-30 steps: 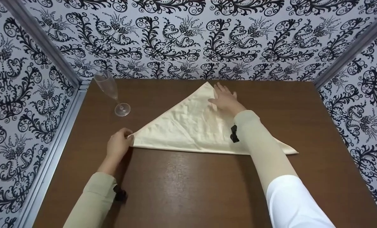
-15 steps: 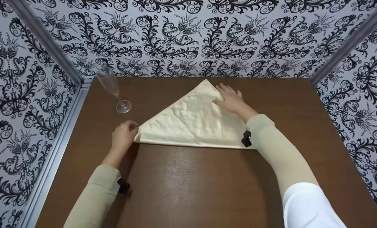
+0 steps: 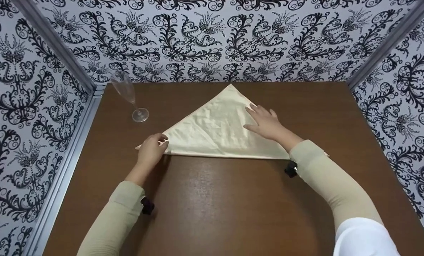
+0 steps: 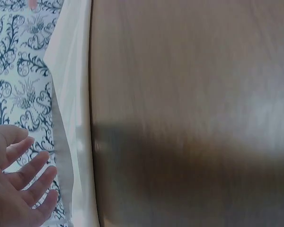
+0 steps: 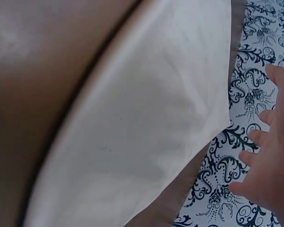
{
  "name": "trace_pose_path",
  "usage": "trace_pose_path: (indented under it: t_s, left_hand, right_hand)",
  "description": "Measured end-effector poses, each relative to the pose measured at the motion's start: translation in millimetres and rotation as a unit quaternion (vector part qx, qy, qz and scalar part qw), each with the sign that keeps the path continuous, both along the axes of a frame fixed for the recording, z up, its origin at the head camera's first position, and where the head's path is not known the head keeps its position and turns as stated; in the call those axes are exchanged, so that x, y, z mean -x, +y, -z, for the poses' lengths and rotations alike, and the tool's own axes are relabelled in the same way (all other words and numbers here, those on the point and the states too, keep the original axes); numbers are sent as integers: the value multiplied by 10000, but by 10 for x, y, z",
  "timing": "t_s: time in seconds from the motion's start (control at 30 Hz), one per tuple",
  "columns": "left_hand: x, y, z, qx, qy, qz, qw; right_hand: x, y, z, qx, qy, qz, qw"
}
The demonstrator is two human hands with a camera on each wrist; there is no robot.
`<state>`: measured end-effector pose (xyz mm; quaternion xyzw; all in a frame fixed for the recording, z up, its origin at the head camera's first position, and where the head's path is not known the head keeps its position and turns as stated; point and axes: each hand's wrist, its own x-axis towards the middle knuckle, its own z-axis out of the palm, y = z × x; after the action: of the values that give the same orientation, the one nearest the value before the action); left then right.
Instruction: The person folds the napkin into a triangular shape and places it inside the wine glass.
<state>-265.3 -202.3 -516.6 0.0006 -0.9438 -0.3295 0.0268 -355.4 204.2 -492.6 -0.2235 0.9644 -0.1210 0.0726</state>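
Observation:
A cream satin napkin, folded into a triangle, lies on the brown table with its peak pointing away and its long folded edge toward me. My left hand is over the napkin's left end, and the corner tip sticks out past it. In the left wrist view that hand's fingers are loosely bent, with nothing between them. My right hand is spread over the napkin's right slanted edge. The forearm covers most of the right corner. Spread fingers also show in the right wrist view.
A clear champagne flute stands at the back left of the table, beyond my left hand. Walls with black scroll patterns enclose the back and both sides, joined by grey metal rails.
My left hand has moved right from the napkin's left corner, so the tip now shows beyond it. My right hand has slid from near the peak down along the right edge.

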Motion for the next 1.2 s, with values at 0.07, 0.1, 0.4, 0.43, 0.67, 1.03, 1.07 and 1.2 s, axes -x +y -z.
trace_pose_path:
  t_s: [0.07, 0.1, 0.4, 0.43, 0.67, 1.03, 1.07, 1.2]
  left_hand:
    - [-28, 57, -9, -29, 4, 150, 9999]
    - [-42, 87, -11, -33, -8, 215, 9998]
    - [-181, 326, 27, 254, -97, 597, 9978]
    - [-199, 348, 34, 268, -108, 656, 9974]
    - [-325, 500, 92, 621, -53, 1222, 9905]
    - [-452, 531, 184, 2220, -276, 1964, 9547]
    - [-459, 522, 201, 2326, -317, 1980, 9517]
    - [-485, 464, 267, 2530, -518, 1949, 9462]
  right_hand:
    - [-102, 24, 11, -23, 77, -58, 10000]
    - [-153, 37, 18, -23, 104, -82, 9999]
    - [-569, 139, 59, 2, -112, -149, 9998]
    - [-615, 149, 70, 0, -123, -156, 9998]
    - [-960, 259, 175, -57, -33, -137, 9999]
    - [-1326, 514, 398, -100, -7, 19, 9999]
    - [-1355, 542, 419, -117, -61, 41, 9999]
    - [-1451, 661, 492, -134, -282, 143, 9994]
